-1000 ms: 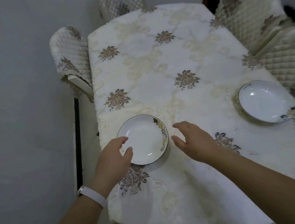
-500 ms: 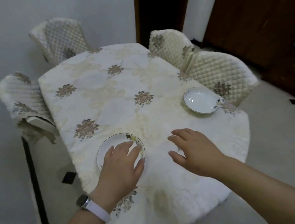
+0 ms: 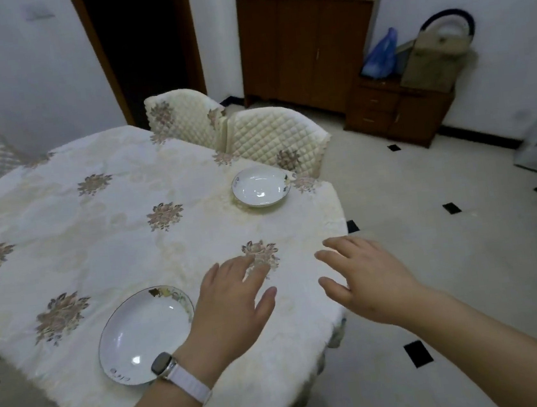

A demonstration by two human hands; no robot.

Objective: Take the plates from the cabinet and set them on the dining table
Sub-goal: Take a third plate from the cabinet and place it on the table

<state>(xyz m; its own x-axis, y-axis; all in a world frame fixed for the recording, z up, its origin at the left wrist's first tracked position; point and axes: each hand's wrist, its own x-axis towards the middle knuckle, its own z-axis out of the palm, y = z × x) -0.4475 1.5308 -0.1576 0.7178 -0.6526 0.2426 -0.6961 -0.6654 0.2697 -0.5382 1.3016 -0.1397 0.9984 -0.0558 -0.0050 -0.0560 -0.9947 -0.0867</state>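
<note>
Where half a second ago it covered the near plate (image 3: 141, 335), the left hand (image 3: 230, 303) now hovers off its right rim, fingers spread and empty. Just beside it, the right hand (image 3: 367, 279) hangs open past the dining table (image 3: 62, 226) edge. Farther off, the second plate (image 3: 261, 186) sits unmoved, and the cabinet (image 3: 302, 45) has come into view.
</note>
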